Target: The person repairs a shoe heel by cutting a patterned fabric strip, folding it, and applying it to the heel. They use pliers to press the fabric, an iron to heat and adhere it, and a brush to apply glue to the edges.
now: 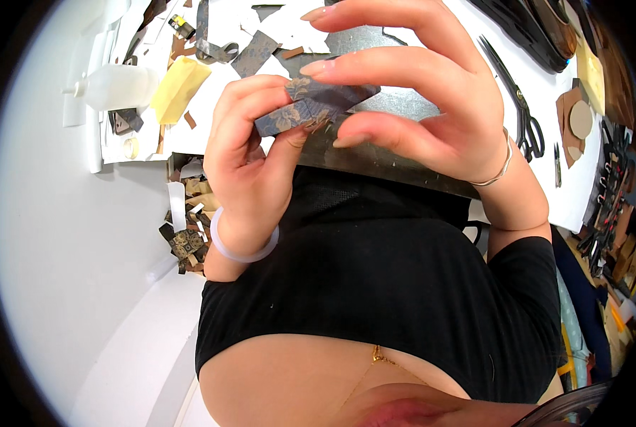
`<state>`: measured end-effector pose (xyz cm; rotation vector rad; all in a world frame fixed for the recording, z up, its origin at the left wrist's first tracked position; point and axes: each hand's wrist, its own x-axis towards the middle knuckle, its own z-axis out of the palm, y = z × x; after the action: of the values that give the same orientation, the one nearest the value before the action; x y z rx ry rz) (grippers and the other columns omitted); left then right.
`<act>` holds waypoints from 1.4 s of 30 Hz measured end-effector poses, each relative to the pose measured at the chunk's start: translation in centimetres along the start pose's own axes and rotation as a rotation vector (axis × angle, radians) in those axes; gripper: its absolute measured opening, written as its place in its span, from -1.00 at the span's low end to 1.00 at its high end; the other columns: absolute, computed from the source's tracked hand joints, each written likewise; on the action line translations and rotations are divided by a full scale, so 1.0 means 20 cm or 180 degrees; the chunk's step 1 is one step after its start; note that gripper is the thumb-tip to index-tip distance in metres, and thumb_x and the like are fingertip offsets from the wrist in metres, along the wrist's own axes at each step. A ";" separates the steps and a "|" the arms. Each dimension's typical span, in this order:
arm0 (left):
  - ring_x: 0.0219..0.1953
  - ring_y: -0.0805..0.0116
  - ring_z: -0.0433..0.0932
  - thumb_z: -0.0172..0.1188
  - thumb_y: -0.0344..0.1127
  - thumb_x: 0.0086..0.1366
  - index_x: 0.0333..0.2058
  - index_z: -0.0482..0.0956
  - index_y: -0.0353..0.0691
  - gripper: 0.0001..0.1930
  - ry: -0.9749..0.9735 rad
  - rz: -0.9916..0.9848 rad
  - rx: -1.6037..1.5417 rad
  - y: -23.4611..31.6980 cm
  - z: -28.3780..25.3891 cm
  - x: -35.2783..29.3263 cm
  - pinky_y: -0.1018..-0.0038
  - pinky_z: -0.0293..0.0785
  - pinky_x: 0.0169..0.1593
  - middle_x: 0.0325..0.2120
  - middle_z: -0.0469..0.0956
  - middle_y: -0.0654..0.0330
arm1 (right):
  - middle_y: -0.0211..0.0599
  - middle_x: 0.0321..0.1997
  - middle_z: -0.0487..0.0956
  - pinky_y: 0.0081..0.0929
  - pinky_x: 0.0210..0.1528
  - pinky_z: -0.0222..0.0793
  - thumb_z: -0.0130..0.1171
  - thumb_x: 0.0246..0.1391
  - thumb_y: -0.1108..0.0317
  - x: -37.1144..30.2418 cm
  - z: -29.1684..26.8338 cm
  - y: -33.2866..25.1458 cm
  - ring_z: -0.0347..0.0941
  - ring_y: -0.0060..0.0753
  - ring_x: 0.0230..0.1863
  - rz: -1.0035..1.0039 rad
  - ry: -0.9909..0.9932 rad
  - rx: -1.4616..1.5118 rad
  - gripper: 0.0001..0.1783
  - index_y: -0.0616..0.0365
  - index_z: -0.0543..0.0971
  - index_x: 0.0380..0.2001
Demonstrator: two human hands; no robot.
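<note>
Head view, only one: left hand [247, 153] has the work, a small folded piece in dark floral-patterned material [281, 119], pinched between thumb and curled fingers, held up over the near edge of a grey slab [405, 105] on the white desk [574, 185]. Right hand [446, 99] is open, fingers spread and thumb apart, gripping nothing; fingertips sit just beside the piece's upper side, thumb near its right end (touching or just clear, can't tell from this angle). My read on the step: hand-working the folded piece, left as the clamp, right free to press or pick at it. Some ragged light bits show along the lower edge near the left thumb, could be fraying, too small to call. Next move, I'd judge, calls for a steady left pinch so the fold doesn't spring, plus a light right thumb-and-finger grip along the layers, not pulling at the ragged side. No tool in either hand: black-handled scissors [521, 107] lie to the right, slim pointed tool [558, 167] near them. Far left: translucent squeeze bottle [122, 87], yellow block [179, 90] beside it. A patterned offcut [256, 55] lies beyond the left hand, similar dark look to the held piece.
</note>
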<state>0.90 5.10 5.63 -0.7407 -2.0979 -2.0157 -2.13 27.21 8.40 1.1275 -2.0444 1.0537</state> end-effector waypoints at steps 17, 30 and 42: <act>-0.07 0.40 0.49 0.28 -0.76 0.13 -0.15 0.45 -0.35 -0.66 0.0619 -0.0165 0.0120 -0.12 -0.03 -0.02 0.51 0.51 -0.02 -0.02 0.43 0.06 | -0.10 0.28 0.41 0.00 0.43 -0.02 0.21 0.18 0.09 0.08 -0.12 0.20 0.27 -0.06 0.34 0.0258 0.0640 -0.2119 -0.51 0.07 0.54 0.12; -0.03 0.43 0.49 0.27 -0.67 0.22 -0.18 0.48 -0.35 -0.77 0.0879 -0.0632 -0.0546 -0.32 -0.19 -0.14 0.50 0.43 0.06 -0.06 0.47 0.13 | -0.05 -0.29 0.69 -0.29 -0.14 0.50 0.23 0.12 0.22 0.47 -0.25 0.52 0.63 -0.06 -0.24 0.2487 -0.1267 -0.1890 -0.70 0.25 0.67 -0.24; -0.02 0.38 0.45 0.22 -0.63 0.25 -0.11 0.55 -0.44 -0.77 0.0658 -0.0792 -0.0043 -0.31 -0.32 -0.14 0.51 0.33 0.12 -0.10 0.48 0.15 | -0.04 -0.22 0.66 -0.14 -0.10 0.48 0.17 0.16 0.17 0.50 -0.32 0.70 0.60 0.03 -0.18 0.1546 -0.0776 -0.2962 -0.69 0.24 0.65 -0.30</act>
<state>-0.82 -1.76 -0.65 -0.2672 -2.1446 -2.1233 -18.32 33.17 14.41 0.2833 -2.6155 0.0454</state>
